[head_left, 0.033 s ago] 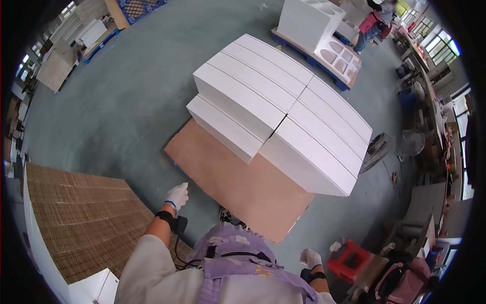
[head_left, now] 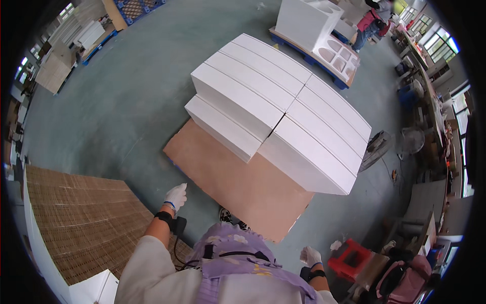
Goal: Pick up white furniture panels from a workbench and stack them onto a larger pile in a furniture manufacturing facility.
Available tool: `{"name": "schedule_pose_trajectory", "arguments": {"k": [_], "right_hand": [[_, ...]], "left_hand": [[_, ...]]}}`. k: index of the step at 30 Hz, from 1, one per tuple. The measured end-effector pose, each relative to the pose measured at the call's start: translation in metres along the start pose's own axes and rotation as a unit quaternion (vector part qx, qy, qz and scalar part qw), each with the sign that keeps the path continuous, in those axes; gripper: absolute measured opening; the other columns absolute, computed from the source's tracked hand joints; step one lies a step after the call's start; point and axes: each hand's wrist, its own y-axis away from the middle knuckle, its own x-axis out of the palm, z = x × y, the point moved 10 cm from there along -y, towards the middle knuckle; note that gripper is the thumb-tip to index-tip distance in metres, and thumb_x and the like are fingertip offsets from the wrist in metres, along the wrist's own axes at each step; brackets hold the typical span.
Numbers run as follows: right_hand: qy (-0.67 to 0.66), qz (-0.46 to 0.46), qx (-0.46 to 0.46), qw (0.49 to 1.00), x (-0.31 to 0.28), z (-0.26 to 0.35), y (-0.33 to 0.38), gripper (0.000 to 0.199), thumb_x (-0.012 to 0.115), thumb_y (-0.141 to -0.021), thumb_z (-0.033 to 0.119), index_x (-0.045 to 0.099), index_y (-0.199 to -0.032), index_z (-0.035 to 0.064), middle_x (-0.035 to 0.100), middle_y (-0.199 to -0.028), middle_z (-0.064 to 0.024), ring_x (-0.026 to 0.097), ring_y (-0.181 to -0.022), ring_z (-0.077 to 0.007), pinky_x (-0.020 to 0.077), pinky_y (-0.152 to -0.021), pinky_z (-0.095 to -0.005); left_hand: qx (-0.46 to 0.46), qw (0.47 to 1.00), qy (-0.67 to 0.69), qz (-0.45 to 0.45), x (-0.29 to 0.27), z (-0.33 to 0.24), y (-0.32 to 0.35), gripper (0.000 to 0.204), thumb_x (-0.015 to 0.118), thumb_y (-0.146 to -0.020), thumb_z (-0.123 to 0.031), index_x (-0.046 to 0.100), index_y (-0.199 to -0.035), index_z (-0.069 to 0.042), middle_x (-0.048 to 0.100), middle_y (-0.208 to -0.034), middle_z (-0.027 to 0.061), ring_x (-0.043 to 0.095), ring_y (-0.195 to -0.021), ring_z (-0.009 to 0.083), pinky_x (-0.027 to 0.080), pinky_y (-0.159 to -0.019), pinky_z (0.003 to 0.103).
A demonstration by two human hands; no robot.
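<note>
White cotton gloves on both of the person's hands; left hand (head_left: 176,196) raised over the grey floor (head_left: 126,101), near the lower left edge of the brown board (head_left: 238,187) but not touching it, fingers loosely curled together, holding nothing; black wrist strap with a small black device and a cable hanging from it just behind that glove; right hand (head_left: 310,256) low at the person's side, near the board's lower right corner and just left of a red plastic stool (head_left: 349,259), fingers curled in, looks empty but hard to tell at this size; brown board lies flat on the floor in front of the person, far half covered by stacked white panels (head_left: 283,111), long curved-looking boxes in two rows, one lower panel sticking out at the left; woven brown mat surface (head_left: 81,218) lower left, well apart from the board; white cabinet pieces (head_left: 314,25) on a blue pallet at the top; another person bent over near them, far off; floor fan (head_left: 377,147) right of the panels
</note>
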Motion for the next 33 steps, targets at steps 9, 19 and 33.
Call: {"name": "schedule_pose_trajectory", "arguments": {"k": [9, 19, 33], "right_hand": [[-0.015, 0.112, -0.043, 0.993, 0.092, 0.047, -0.020, 0.016, 0.060, -0.088, 0.021, 0.060, -0.086, 0.0049, 0.060, -0.075, -0.0076, 0.062, -0.063, -0.0223, 0.0567, -0.061, -0.0355], [-0.160, -0.141, 0.004, 0.977, 0.151, -0.034, 0.016, 0.018, 0.054, -0.089, 0.019, 0.051, -0.075, 0.0082, 0.045, -0.063, -0.0040, 0.045, -0.048, -0.0204, 0.0405, -0.044, -0.0358], [0.017, -0.079, -0.073, 0.994, 0.389, 0.038, -0.004, 0.024, 0.057, -0.088, 0.024, 0.061, -0.082, 0.0010, 0.057, -0.070, -0.0062, 0.056, -0.059, -0.0172, 0.0479, -0.056, -0.0310]], "left_hand": [[0.026, 0.991, -0.099, -0.089, -0.059, -0.033, -0.007, 0.032, 0.065, -0.092, -0.041, 0.064, -0.104, -0.011, 0.049, -0.074, -0.0021, 0.043, -0.049, 0.0099, 0.031, -0.039, 0.027], [0.062, 0.964, -0.249, -0.073, -0.111, -0.210, -0.118, 0.031, 0.063, -0.091, -0.043, 0.067, -0.097, -0.013, 0.044, -0.063, -0.0039, 0.042, -0.044, 0.0101, 0.030, -0.038, 0.028], [0.133, 0.809, -0.564, -0.094, -0.164, -0.306, -0.204, 0.059, 0.047, -0.093, -0.054, 0.068, -0.115, -0.003, 0.065, -0.121, 0.0201, 0.056, -0.119, 0.0392, 0.042, -0.101, 0.042]]}}
